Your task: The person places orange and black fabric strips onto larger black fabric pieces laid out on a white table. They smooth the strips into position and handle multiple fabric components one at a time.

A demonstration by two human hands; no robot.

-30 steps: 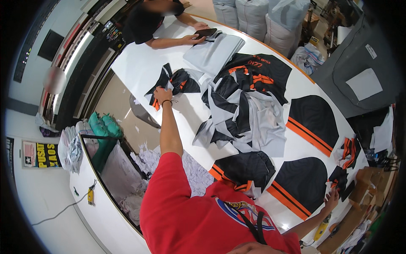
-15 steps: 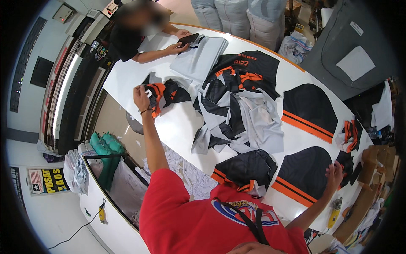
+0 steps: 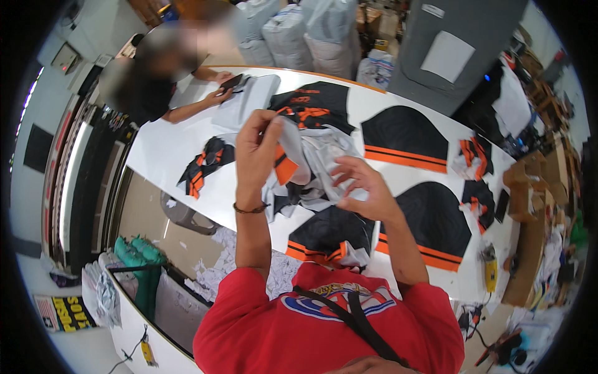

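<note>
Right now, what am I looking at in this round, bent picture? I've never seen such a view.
It comes from a wide fisheye camera on a person's head, looking down; straight edges bend near the rim. The red shirt at the bottom is the wearer's. Their left hand and right hand hold up a bundle of fabric pieces, white, black and orange. Below lies a white table with more black-and-orange cut panels. At the far end, another person's hand rests on a grey stack.

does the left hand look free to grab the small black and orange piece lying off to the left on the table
Probably not right away: the left hand is shut on a grey and orange fabric piece. The small black and orange piece lies uncovered on the white table, nothing blocking it.
</note>
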